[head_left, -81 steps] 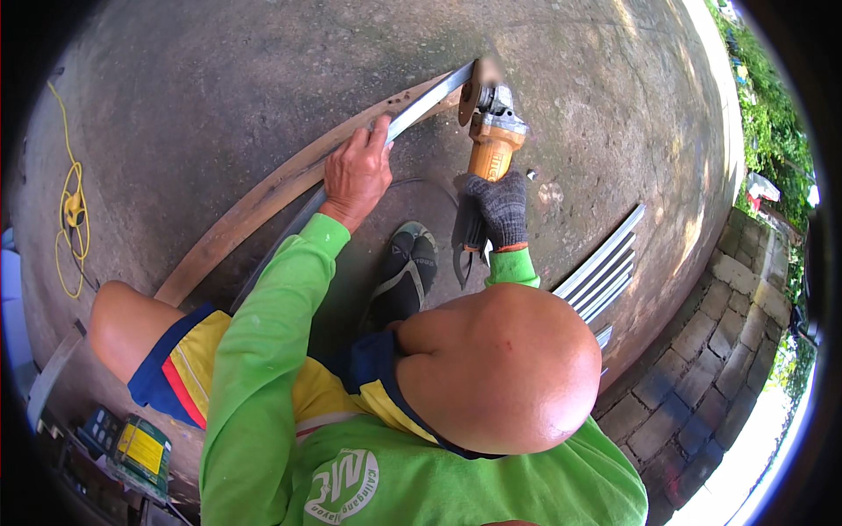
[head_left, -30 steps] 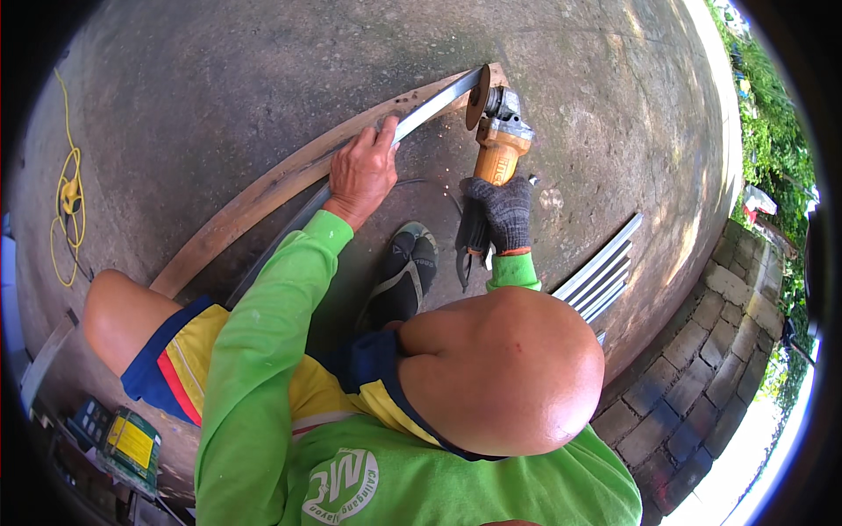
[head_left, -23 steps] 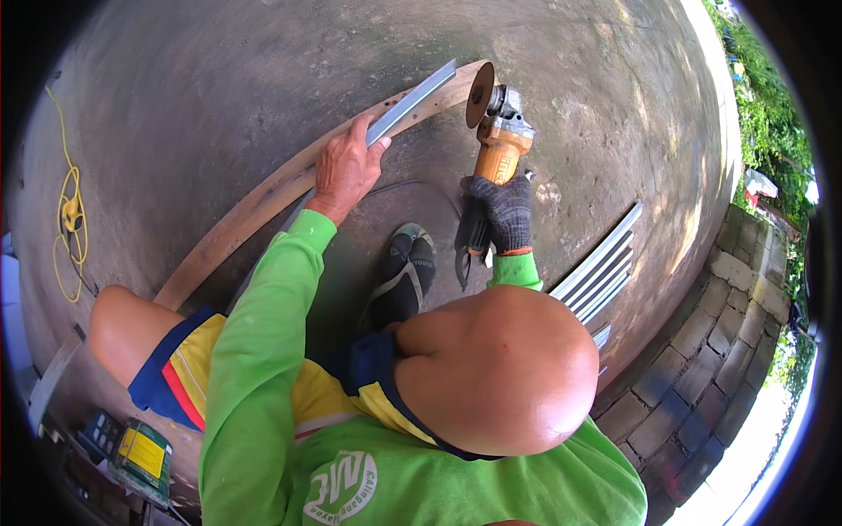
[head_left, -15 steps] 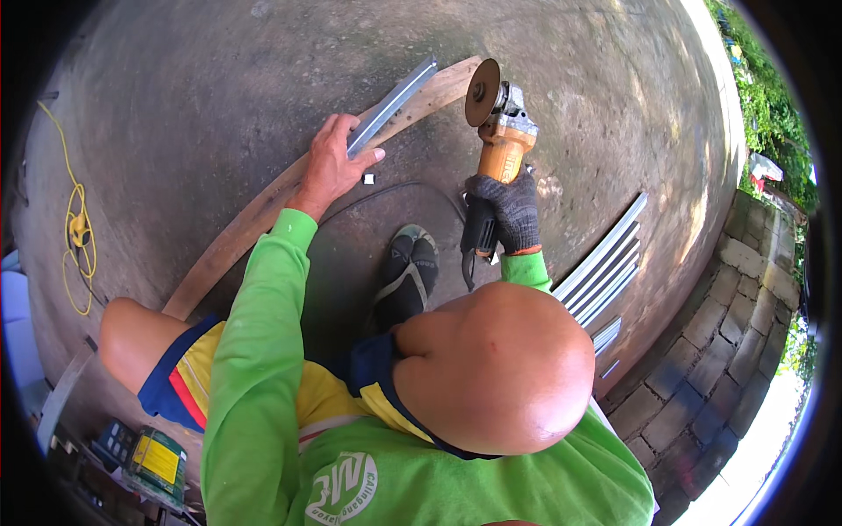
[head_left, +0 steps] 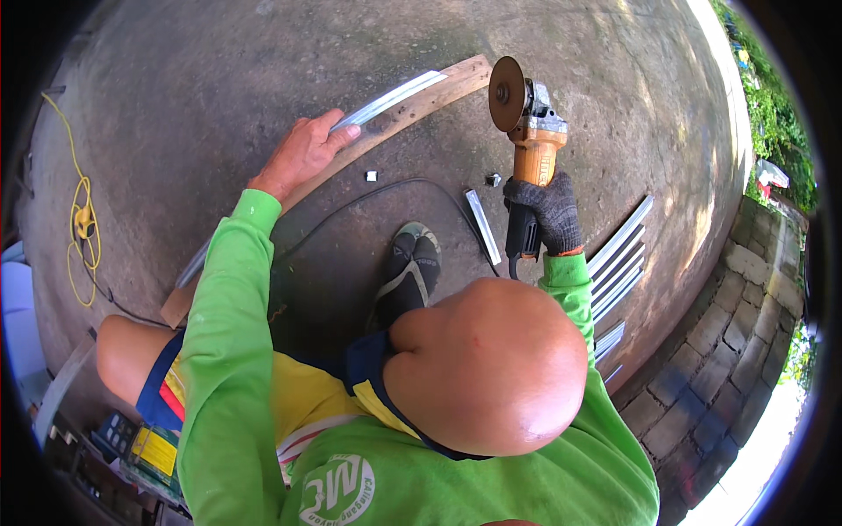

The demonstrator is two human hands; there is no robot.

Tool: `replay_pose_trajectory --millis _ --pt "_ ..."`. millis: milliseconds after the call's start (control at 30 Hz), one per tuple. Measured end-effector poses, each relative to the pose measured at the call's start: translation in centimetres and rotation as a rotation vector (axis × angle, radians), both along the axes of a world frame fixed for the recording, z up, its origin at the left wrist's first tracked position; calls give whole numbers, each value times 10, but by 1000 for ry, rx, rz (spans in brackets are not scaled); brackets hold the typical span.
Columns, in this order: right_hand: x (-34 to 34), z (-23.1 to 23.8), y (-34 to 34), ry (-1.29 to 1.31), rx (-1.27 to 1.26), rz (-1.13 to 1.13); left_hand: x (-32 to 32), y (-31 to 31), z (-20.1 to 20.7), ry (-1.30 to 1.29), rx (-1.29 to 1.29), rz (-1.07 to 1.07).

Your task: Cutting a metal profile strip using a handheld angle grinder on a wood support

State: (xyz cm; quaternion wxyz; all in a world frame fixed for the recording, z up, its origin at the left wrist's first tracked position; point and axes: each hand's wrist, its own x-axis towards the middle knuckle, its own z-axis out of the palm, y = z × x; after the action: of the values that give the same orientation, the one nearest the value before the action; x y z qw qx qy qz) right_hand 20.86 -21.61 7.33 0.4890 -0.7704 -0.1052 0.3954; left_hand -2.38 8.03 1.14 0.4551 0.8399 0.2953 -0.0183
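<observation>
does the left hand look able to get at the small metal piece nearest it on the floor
Probably yes: the small metal piece lies uncovered on the concrete close by, though the left hand holds the metal strip and would likely need to let go first.

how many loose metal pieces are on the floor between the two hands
3: a small pale piece nearest the left hand, a small chunk beside the right hand, and a short strip below that. The knee may hide others.

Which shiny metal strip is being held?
The strip along the wooden plank, in the bare left hand; the other strips lie on the ground.
</observation>
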Motion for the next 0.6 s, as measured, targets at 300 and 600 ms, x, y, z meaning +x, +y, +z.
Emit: replay_pose_trajectory --millis 300,600 --pt "26 11 -12 -203 -238 387 -13 31 21 302 260 -195" --pt "34 8 4 -407 -394 747 -20 23 -1 253 155 -264"
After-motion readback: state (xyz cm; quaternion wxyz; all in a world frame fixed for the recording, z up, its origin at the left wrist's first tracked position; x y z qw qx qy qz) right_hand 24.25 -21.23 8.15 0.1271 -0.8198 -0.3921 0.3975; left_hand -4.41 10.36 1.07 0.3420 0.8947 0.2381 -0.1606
